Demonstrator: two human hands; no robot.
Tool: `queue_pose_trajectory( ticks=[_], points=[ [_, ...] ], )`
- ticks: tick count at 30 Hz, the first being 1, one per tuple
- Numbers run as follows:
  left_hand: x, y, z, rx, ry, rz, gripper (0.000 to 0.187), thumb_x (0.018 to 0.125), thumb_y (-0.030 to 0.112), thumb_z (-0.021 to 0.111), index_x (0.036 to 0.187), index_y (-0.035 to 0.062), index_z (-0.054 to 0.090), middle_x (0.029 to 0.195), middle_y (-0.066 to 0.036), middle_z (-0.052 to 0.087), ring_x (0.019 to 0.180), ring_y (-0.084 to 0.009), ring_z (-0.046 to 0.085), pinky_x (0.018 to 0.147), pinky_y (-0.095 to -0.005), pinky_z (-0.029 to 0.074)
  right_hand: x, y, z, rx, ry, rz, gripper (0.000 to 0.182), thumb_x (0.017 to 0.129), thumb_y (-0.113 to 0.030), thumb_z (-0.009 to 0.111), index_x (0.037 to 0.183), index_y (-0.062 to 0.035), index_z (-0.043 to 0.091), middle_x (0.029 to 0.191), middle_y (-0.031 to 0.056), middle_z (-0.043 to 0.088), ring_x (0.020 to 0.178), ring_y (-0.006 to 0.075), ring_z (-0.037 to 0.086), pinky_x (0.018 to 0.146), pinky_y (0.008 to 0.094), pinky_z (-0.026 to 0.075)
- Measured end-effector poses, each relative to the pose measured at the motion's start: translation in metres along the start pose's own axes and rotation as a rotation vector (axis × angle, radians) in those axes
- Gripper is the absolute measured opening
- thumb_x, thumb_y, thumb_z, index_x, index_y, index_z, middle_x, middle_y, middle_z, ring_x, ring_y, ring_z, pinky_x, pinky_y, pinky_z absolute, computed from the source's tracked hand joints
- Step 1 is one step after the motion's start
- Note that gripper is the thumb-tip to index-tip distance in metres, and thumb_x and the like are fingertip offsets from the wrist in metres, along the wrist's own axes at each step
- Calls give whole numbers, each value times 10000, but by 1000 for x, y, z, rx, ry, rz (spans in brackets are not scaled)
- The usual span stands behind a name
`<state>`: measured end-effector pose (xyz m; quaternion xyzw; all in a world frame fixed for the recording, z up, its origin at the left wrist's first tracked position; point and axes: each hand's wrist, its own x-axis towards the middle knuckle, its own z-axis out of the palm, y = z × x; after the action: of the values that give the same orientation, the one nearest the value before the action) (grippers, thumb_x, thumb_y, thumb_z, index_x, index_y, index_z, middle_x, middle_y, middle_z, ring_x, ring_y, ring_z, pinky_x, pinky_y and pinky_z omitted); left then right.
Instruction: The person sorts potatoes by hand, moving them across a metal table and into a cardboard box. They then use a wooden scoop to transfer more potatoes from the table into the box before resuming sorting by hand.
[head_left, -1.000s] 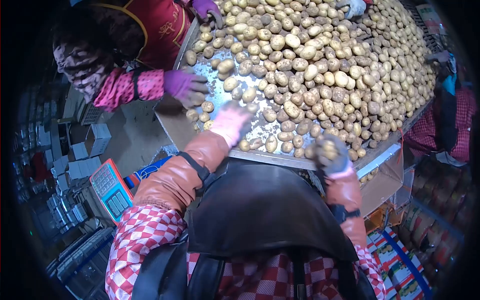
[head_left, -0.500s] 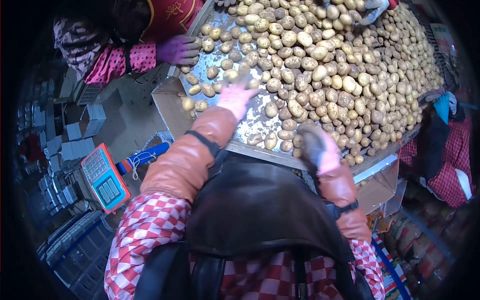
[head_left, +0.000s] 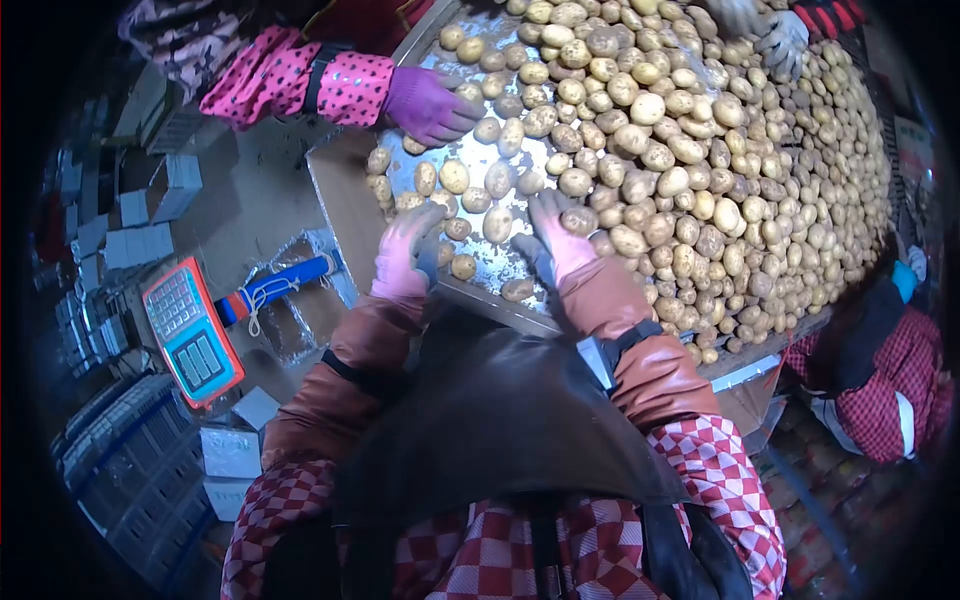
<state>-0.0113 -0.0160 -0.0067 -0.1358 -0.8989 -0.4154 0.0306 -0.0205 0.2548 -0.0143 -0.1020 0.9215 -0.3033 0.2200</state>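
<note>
Many potatoes (head_left: 690,180) lie heaped on a metal-topped table (head_left: 480,276), with a looser group at its left end. My left hand (head_left: 408,245), in a pink and grey glove, is at the table's left front edge beside a few loose potatoes; its fingers are apart, with nothing seen held. My right hand (head_left: 556,238), gloved alike, rests on the tabletop at the left edge of the heap, fingers spread against potatoes. Several loose potatoes (head_left: 497,224) lie between my hands. An open cardboard box (head_left: 345,190) with potatoes in it stands against the table's left edge.
Across the table, a co-worker's purple-gloved hand (head_left: 432,106) touches potatoes. Another person's grey-gloved hands (head_left: 785,42) are over the heap at the top right. A person in a checked sleeve (head_left: 880,400) is at the right. A scale (head_left: 193,332) and blue post (head_left: 290,280) stand left.
My left hand has drawn back toward the table's left front edge. My right hand has moved left and forward. The purple-gloved hand has reached further onto the table. The whole view has shifted.
</note>
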Motion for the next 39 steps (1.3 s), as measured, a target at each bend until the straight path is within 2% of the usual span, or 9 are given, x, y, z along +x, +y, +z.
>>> queue_pose_trajectory(
  ticks=[13, 14, 17, 19, 24, 28, 30, 34, 39],
  points=[
    [-31, 14, -27, -33, -91, -13, 652, 648, -55, 545, 1284, 80, 604, 1270, -159, 618, 1256, -371, 518, 1114, -478, 362, 84, 46, -81, -102, 128, 397, 470, 958, -251, 626, 1383, -66, 544, 1313, 176, 602, 1223, 261, 552, 1038, 359, 434],
    [-27, 24, -11, 105, -12, 41, 493, 749, -61, 551, 1217, 59, 651, 1202, -160, 659, 1173, -356, 594, 1059, -466, 433, 79, 50, -84, -15, 152, 406, 458, 958, -247, 627, 1373, -66, 557, 1294, 171, 619, 1204, 251, 569, 1025, 354, 446],
    [27, 44, 25, 38, -361, 113, 656, 721, -100, 541, 1336, 127, 558, 1344, -150, 560, 1297, -335, 476, 1126, -485, 325, 43, 47, -67, 243, 388, 330, 355, 908, -261, 656, 1233, -119, 677, 1051, 139, 730, 958, 255, 696, 887, 366, 532],
    [70, 56, 66, 189, -341, 177, 557, 847, 119, 624, 1391, 161, 512, 1413, -144, 499, 1312, -359, 453, 1123, -519, 319, 18, 21, -46, 632, 435, 386, 330, 907, -200, 672, 1227, -123, 682, 1029, 124, 733, 918, 215, 694, 841, 343, 542],
    [133, 40, 90, 623, -419, 145, 610, 815, 237, 686, 1392, 332, 511, 1507, -96, 407, 1423, -313, 326, 1171, -530, 245, -35, 16, -22, 152, 591, 6, 300, 911, -78, 648, 1206, -122, 684, 1068, 159, 706, 1022, 321, 681, 914, 377, 525],
    [87, 20, 72, 442, -371, 18, 568, 798, 318, 730, 1333, 194, 586, 1430, -115, 472, 1339, -328, 421, 1138, -512, 282, -69, 45, -54, 664, 825, 282, 304, 927, -72, 615, 1227, -95, 662, 1236, 201, 629, 1073, 361, 641, 964, 421, 506],
    [72, 16, 57, 589, -290, 9, 590, 796, 381, 740, 1317, 148, 591, 1399, -120, 492, 1314, -326, 440, 1121, -525, 286, -78, 77, -74, -4, 869, 169, 383, 902, -118, 651, 1284, -129, 630, 1336, 207, 567, 1195, 379, 565, 1028, 448, 456],
    [85, 46, 63, 596, -205, 16, 433, 843, 335, 697, 1223, 134, 648, 1301, -134, 579, 1318, -331, 451, 1139, -544, 253, -71, 24, -44, -579, 396, 519, 570, 789, -341, 740, 1328, -232, 593, 1580, 177, 287, 1419, 480, 272, 1109, 698, 235],
    [169, 61, 106, 431, -215, 190, 496, 875, 343, 677, 1339, 196, 583, 1425, -158, 488, 1324, -357, 459, 1150, -528, 283, -68, 4, 14, -408, 177, 185, 525, 755, -316, 735, 1269, -276, 637, 1566, 66, 341, 1426, 480, 244, 1108, 707, 220]
  ],
)
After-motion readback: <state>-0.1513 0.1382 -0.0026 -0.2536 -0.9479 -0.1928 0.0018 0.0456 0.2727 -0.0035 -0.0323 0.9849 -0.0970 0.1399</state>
